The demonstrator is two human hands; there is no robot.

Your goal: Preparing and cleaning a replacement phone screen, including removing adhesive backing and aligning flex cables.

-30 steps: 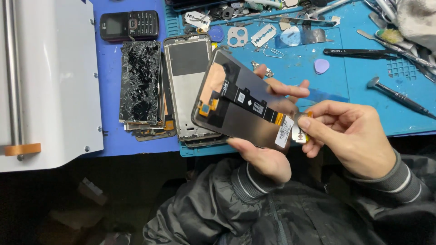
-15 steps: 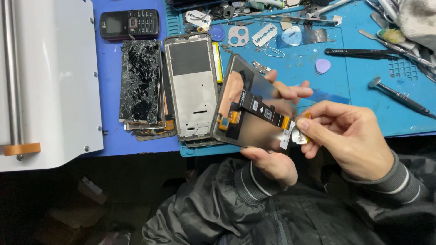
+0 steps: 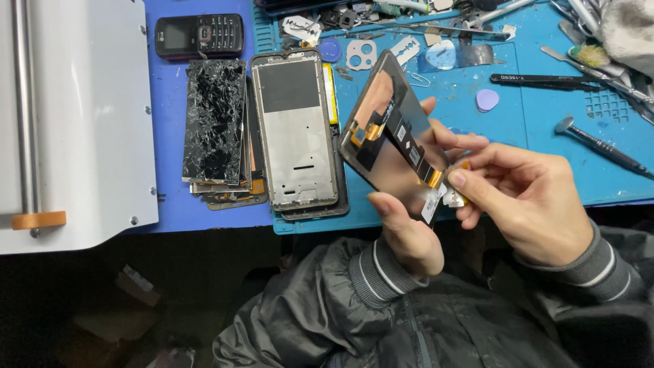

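Grey ribbed cuffs frame both hands. The left hand [image 3: 409, 235] grips the dark glossy phone display panel [image 3: 392, 140] from below, tilted above the blue mat surface [image 3: 545, 157]. The right hand [image 3: 528, 201] pinches its orange flex tab [image 3: 455, 197] at the lower corner. Beyond lie a silver phone frame [image 3: 298, 133] and a shattered black screen [image 3: 214, 119].

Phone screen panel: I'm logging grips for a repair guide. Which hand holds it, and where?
The left hand holds the screen panel by its lower edges; the right hand pinches the flex connector at its bottom end.
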